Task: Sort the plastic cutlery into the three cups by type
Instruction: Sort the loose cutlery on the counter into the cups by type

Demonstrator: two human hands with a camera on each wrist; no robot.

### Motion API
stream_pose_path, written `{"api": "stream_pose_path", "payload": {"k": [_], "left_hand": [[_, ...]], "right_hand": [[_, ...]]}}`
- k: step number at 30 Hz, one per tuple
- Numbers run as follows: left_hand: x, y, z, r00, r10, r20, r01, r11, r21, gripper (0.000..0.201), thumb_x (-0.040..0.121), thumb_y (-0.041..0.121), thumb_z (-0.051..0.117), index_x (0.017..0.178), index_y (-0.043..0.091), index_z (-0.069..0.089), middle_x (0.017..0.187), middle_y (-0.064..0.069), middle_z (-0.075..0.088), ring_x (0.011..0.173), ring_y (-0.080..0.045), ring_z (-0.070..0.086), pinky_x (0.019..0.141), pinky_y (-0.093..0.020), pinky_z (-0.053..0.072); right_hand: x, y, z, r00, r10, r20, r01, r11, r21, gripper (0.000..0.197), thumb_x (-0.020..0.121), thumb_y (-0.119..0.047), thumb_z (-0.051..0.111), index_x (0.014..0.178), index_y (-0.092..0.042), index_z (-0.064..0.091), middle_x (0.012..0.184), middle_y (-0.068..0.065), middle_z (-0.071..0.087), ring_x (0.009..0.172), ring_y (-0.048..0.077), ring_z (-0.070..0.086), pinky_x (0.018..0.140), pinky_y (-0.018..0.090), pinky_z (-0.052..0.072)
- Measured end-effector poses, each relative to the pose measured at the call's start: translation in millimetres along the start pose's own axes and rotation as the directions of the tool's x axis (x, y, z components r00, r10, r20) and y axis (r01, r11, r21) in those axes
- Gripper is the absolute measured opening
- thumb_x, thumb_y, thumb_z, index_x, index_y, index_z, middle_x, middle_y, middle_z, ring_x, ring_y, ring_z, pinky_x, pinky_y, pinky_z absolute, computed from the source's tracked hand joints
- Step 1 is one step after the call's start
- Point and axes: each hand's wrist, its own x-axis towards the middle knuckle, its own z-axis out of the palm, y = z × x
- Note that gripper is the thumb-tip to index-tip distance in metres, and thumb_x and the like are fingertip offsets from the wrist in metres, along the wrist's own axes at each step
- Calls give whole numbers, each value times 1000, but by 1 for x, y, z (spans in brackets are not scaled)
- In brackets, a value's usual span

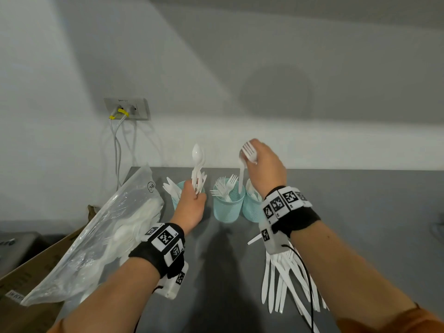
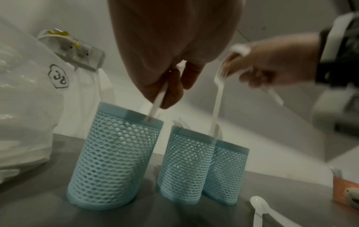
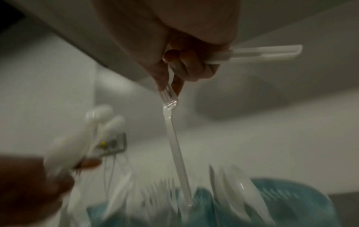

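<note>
Knives (image 1: 288, 282) fanned on near counter | left hand (image 1: 192, 207) grips spoons (image 1: 198, 164) above left cup (image 1: 176, 195) | right hand (image 1: 264, 167) pinches fork (image 1: 242, 169) by its tines, handle entering middle cup (image 1: 228, 207) | light, stiff, slippery; best held mid-handle.

Bkgd clutter, left side & back wall.
Clear plastic bag (image 1: 96, 236) w/ a "38" label slumps at the left edge of the grey table (image 1: 360, 212), leaning over a cardboard box (image 1: 36, 272). Wall outlet plate (image 1: 127, 109) on the white wall (image 1: 216, 68), grey cables (image 1: 117, 150) w/ yellow tags plugged in, hanging down behind the table. Orange item (image 2: 345, 192) at far right, blurry.
</note>
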Motion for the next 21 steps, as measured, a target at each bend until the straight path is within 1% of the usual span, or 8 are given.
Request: {"api": "stream_pose_path", "payload": {"k": [3,5,7,9,13,16,18,21], "left_hand": [[3,1,3,999,35,40,-33,997,-71,24,90,-5,35,94,17,43,81,0,37,76,-18,35,70,-26,34],[4,-3,5,997,4,80,3,996,-90,33,93,0,34,111,24,47,94,-3,39,85,-19,37,80,-33,34],[6,-8,6,994,-16,110,23,998,-62,39,99,10,33,135,20,40,102,-2,38,92,-17,37,89,-36,35],[7,-11,8,994,-19,104,21,1000,-18,35,101,16,33,135,13,39,103,-3,38,93,-18,38,96,-41,38],[7,-11,9,996,-8,92,12,999,-40,36,103,22,33,135,12,45,112,-18,47,99,-37,43,101,-48,38],[1,-6,7,994,-3,110,17,992,-126,37,103,26,31,132,14,51,78,-14,46,68,-27,43,69,-36,46],[-2,-4,6,992,-22,128,47,979,-196,34,103,29,30,123,17,55,66,0,35,54,-9,33,51,-22,34],[-4,-4,6,989,-36,145,75,960,-271,24,103,33,32,100,28,55,64,2,33,48,-5,30,43,-17,27]], "right_hand": [[-11,15,24,980,90,180,-92,996,5,21,89,-30,57,110,-28,56,110,1,50,83,21,58,76,34,52],[-12,17,28,966,132,224,-160,981,112,30,86,-34,63,114,-28,57,113,1,40,89,17,54,87,29,47],[-9,8,25,966,154,207,-212,932,294,25,93,-40,53,111,-24,59,109,1,36,89,12,49,98,30,42],[-4,-1,19,973,176,153,-226,872,433,30,100,-37,36,103,-24,63,101,-2,35,92,11,45,104,32,35],[2,-7,16,984,169,49,-171,861,480,35,101,-40,31,103,-35,66,94,-7,32,101,13,38,99,21,27],[0,3,27,980,160,121,-200,834,514,36,101,-38,31,113,-28,63,102,3,37,89,3,45,86,8,34],[-4,17,42,976,161,145,-211,864,458,34,100,-39,34,112,-27,64,102,6,43,84,13,49,91,27,46],[-11,33,58,961,169,219,-241,899,365,32,98,-36,41,116,-20,63,103,17,58,83,23,56,90,45,50]]}}
